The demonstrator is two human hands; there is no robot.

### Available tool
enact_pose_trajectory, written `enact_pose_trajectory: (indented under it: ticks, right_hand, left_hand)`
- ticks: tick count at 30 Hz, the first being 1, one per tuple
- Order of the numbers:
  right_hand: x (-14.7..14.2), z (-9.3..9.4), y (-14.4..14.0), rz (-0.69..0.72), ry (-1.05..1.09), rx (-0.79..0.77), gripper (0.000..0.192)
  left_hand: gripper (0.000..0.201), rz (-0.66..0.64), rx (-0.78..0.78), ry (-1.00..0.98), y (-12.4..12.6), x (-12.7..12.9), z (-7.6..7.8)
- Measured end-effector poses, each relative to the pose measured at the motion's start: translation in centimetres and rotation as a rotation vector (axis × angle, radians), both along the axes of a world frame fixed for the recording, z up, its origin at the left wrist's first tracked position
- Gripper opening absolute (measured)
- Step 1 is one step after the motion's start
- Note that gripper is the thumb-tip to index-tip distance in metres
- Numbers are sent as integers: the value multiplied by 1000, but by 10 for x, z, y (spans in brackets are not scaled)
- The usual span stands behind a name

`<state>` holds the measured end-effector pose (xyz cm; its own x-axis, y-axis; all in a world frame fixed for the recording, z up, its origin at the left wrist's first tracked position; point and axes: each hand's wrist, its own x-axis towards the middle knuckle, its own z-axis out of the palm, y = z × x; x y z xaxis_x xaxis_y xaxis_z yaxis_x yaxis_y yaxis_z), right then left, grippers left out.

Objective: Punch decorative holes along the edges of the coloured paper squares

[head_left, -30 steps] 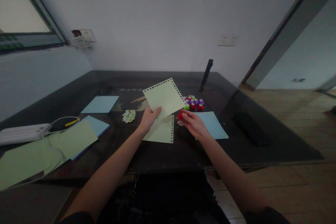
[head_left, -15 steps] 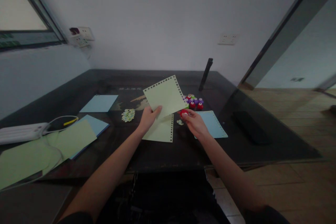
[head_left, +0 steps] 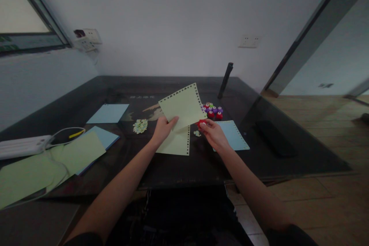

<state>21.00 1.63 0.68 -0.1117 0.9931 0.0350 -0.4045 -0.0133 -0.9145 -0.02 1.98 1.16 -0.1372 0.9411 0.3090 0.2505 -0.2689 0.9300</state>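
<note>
My left hand (head_left: 164,128) pinches a pale green sheet of paper (head_left: 181,103) at its lower edge, holding it tilted above the table. Small punched holes run along that sheet's top and right edges. In my right hand (head_left: 213,133) is a small red craft punch (head_left: 202,123), closed in the fingers at the sheet's lower right corner. Whether the paper is inside the punch I cannot tell. Beneath lies a second green sheet (head_left: 174,144), punched along its right side. A few paper cutouts (head_left: 197,133) lie below the punch; a larger pile of cutouts (head_left: 140,126) sits left of my left hand.
Several red, purple and green punches (head_left: 213,110) cluster behind my right hand. A punched blue sheet (head_left: 232,136) lies under my right wrist. Leftward are another blue sheet (head_left: 108,113), stacked green paper (head_left: 83,153) and a white power strip (head_left: 24,147). A black upright object (head_left: 225,80) stands behind.
The held green sheet has shifted slightly right and turned a little, its lower right corner now by the red punch. Both hands keep their holds.
</note>
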Motion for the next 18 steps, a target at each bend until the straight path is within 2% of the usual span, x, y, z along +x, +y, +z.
enact_pose_trajectory:
  ticks: [8, 18]
  right_hand:
    - [2, 8, -5, 18, 7, -48, 34]
    - [1, 5, -3, 8, 51, -57, 31]
  left_hand:
    - [28, 4, -31, 16, -3, 2, 4]
    - [28, -34, 15, 112, -3, 2, 4]
